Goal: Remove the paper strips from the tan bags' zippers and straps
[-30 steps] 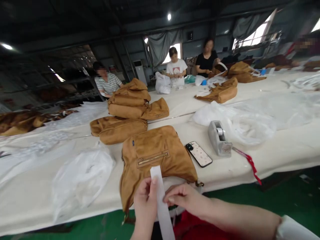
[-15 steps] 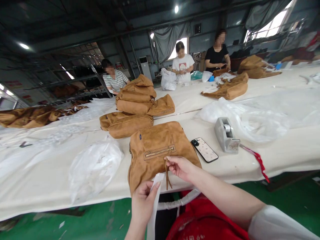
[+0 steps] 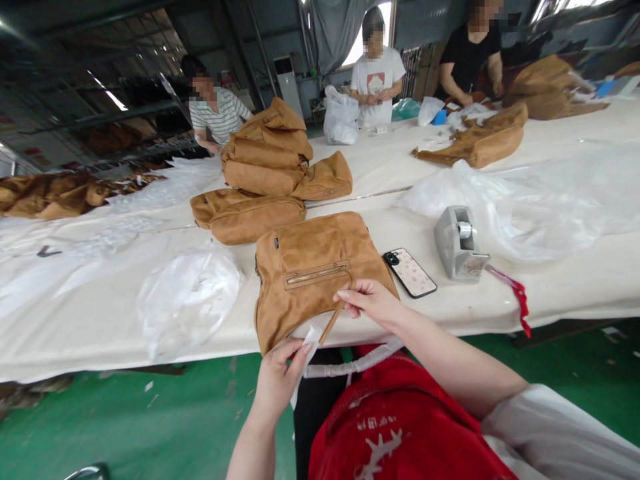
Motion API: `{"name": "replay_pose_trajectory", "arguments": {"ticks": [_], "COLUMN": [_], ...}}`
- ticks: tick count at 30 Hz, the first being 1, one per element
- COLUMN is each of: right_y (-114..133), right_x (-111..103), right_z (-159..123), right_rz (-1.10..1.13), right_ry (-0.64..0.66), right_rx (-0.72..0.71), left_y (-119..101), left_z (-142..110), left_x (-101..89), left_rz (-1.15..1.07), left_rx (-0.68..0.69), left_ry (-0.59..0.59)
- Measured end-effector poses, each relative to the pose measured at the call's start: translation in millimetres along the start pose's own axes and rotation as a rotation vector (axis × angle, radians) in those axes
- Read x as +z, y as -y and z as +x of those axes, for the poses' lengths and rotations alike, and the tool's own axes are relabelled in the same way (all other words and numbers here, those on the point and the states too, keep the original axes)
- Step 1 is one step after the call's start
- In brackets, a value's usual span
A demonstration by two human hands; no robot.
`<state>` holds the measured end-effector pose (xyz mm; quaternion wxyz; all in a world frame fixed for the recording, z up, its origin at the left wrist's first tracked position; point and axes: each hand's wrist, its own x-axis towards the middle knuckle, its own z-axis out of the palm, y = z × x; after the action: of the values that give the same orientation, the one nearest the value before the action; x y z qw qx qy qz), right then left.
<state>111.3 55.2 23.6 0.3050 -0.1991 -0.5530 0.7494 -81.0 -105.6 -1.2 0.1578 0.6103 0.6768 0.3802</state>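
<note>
red garment [image 3: 420, 400] | white lettering [image 3: 377, 423], figure [image 3: 383, 453] | white right sleeve [image 3: 545, 423] | black legwear [image 3: 313, 413] | bare hands [image 3: 373, 303]

phone [image 3: 411, 273] between bag [image 3: 313, 297] and tape dispenser [image 3: 456, 247]

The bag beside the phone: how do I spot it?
Find the wide white table, then the phone near its front edge. Just left of the phone lies the bag. It's spread flat with a zipper across its front, while the brown bags behind are heaped together.

Bag [image 3: 320, 240] is tan; strip [image 3: 313, 335] at its near edge is white. Right of bag, phone [image 3: 413, 275] shows small motifs on pale pink. Table [image 3: 100, 340] beneath bag is off-white.
</note>
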Motion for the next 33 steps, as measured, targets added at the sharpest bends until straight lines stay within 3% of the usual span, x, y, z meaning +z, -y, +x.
{"name": "replay_pose_trajectory", "arguments": {"ticks": [6, 13, 19, 25, 27, 33], "right_y": [-5.1, -9.4, -23.6, -22.8, -16.8, -3.7], "right_x": [-1.1, 5.5, 11.7, -12.3, -20.3, -24.8], "right_z": [3.6, 3.8, 0.3, 3.0, 7.0, 19.5], "right_rz": [0.087, -0.008, -0.205, -0.157, -0.236, -0.599], "right_ry": [-0.108, -0.057, 0.096, -0.115, -0.17, -0.088], "right_rx": [-0.008, 0.039, 0.125, 0.205, 0.193, 0.094], "left_y": [-0.6, -7.0, -16.6, -20.7, -24.9, -47.9], "left_z": [-8.2, -5.8, 19.0, 37.9, 44.3, 74.3], "left_x": [-2.3, 0.7, 15.4, 19.1, 20.3, 28.5], "left_rz": [-0.027, -0.111, -0.125, -0.004, 0.006, 0.093], "left_rx": [-0.071, -0.134, -0.159, -0.075, -0.093, -0.166], "left_ry": [0.052, 0.09, 0.108, 0.083, 0.102, 0.042]}}
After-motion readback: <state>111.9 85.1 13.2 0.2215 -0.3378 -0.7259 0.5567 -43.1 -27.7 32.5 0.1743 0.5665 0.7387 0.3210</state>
